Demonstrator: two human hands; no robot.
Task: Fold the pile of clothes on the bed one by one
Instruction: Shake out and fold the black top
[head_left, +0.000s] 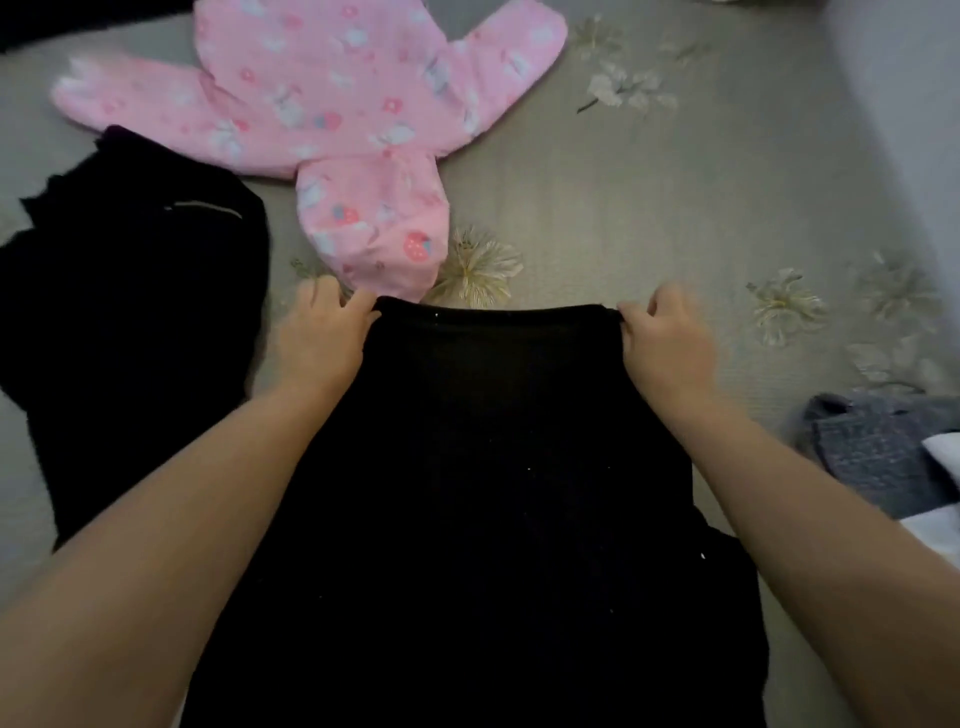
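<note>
1. Head view: we see a black garment spread on the grey floral bed.
2. Our left hand and right hand each pinch a far corner of it.
3. A pink printed garment lies just beyond.

Two hands, left and right, pinched the far corners of a black garment spread on a grey floral bed, beside pink pyjamas.

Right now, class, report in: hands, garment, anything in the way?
Left hand and right hand pinch far edge of black fabric garment. Pink printed garment just beyond. Path clear.
</note>
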